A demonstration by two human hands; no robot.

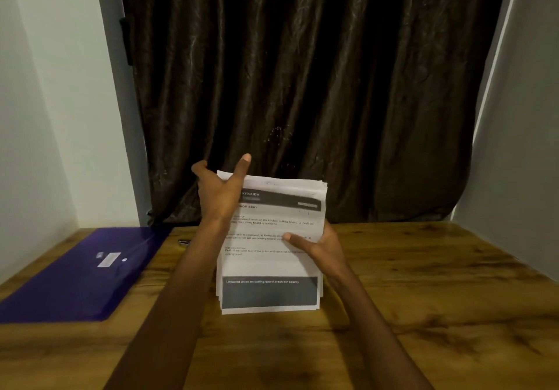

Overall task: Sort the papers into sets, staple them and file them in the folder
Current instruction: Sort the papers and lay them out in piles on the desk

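Fingers of the left hand [220, 196] spread wide: thumb out to the far side, index finger straight up past the top edge of the paper stack [270, 247], palm lying against the stack's upper left corner. Remaining fingers of that hand hidden behind the sheets; cannot tell whether they curl round the edge.

Right hand [322, 246] at the stack's right edge, about midway down. Thumb pressed flat across the printed face of the top sheet, other fingers behind the pages, so the sheets sit pinched between thumb and fingers.

Stack held tilted up toward the camera between the two hands, its lower edge down near the wooden table [423, 299]; contact with the tabletop not clear. Sheet edges fan slightly at the top right and bottom corners. Top page carries a dark header band reading "KITCHEN", lines of small text, and a grey block near the bottom.

Left of the left fingers, well apart from them: purple folder [78, 271], lying flat and closed on the table, small white label on its cover. Between folder and stack, just beside the left forearm, a small dark metallic object [184, 241] on the table, too small to identify.

Beyond the fingertips: dark brown curtain [302, 87], hanging in folds to the table's far edge. Pale walls [45, 102] on either side.
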